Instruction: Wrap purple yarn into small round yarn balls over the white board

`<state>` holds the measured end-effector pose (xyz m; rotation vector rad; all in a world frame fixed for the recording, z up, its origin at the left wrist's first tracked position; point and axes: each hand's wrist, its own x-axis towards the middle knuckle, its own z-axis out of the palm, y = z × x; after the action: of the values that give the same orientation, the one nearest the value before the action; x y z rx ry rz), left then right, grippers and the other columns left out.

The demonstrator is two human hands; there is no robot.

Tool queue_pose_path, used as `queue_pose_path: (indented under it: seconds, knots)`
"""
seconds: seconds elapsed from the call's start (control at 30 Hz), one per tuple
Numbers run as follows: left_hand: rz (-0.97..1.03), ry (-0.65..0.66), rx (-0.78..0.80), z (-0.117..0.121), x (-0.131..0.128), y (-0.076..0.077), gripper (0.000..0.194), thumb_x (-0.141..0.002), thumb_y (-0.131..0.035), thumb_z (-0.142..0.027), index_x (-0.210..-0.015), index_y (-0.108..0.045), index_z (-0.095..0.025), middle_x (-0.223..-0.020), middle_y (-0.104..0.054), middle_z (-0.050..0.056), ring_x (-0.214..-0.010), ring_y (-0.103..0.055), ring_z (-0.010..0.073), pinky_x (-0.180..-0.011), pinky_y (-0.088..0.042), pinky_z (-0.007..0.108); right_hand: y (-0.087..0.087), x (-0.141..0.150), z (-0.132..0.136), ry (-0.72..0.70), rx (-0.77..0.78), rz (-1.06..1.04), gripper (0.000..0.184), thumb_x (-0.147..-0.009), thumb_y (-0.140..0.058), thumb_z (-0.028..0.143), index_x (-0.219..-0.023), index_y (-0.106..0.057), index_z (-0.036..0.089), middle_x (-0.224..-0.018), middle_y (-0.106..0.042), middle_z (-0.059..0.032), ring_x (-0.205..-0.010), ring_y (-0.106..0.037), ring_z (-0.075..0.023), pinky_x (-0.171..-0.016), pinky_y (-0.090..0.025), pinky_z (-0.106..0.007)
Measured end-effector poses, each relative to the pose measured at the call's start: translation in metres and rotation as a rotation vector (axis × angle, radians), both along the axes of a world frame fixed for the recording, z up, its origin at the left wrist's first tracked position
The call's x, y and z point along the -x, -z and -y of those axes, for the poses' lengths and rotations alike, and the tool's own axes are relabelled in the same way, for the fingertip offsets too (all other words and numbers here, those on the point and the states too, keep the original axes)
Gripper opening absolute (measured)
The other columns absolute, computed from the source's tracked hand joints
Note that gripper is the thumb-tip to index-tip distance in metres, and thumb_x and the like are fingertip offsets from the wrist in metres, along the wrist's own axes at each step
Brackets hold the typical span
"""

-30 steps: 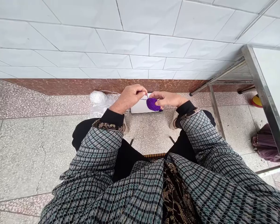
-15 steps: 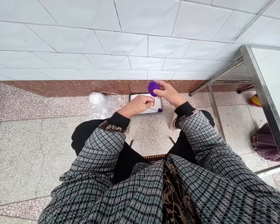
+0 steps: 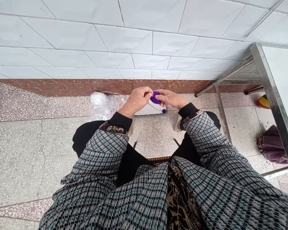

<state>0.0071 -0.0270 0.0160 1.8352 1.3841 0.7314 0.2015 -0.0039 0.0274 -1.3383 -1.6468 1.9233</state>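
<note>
A purple ball of yarn (image 3: 155, 98) is gripped in the fingers of my right hand (image 3: 171, 98), above a white board (image 3: 146, 110) on the floor. My left hand (image 3: 138, 97) is pinched closed at the ball's left side; a strand of yarn seems to run from its fingertips, though the strand there is too thin to see well. A smaller dark purple ball (image 3: 164, 111) lies at the board's right corner, with a thin dark line of yarn running from it across the board.
White yarn (image 3: 99, 99) and clear plastic wrapping (image 3: 102, 113) lie on the floor to the left. A metal-framed table (image 3: 266, 75) stands on the right, with a purple cloth-like bundle (image 3: 273, 145) and a red-yellow object (image 3: 264, 101) beneath. A tiled wall (image 3: 129, 38) rises ahead.
My left hand has moved up from below the ball to its left side. The purple ball has turned and dropped slightly in my right hand.
</note>
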Motion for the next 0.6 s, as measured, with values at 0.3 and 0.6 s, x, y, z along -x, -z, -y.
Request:
queue_pose_path:
  seconds: [0.3,0.6]
  knots:
    - [-0.029,0.039,-0.068,-0.004,0.010,0.000,0.010,-0.088,-0.061,-0.022,-0.081,-0.066,-0.018,-0.084,-0.070,0.004,-0.081,-0.061,0.0182,-0.082,-0.050,0.034,0.000,-0.011,-0.004,-0.042,0.031,-0.022,0.022,-0.087,-0.067,0.005,-0.105,-0.061,0.015,-0.072,-0.057,0.0035,-0.053,-0.046,-0.0075,-0.047,-0.039,-0.018]
    - [0.090,0.015,0.030,-0.006,0.001,0.006,0.017,-0.091,-0.057,-0.021,-0.083,-0.070,-0.016,-0.076,-0.066,0.001,-0.074,-0.056,0.0161,-0.075,-0.045,0.030,0.000,-0.020,-0.011,0.064,-0.075,-0.523,0.062,-0.079,-0.089,0.046,-0.123,-0.055,0.019,-0.099,-0.065,-0.0027,-0.075,-0.063,-0.0107,-0.063,-0.054,-0.021]
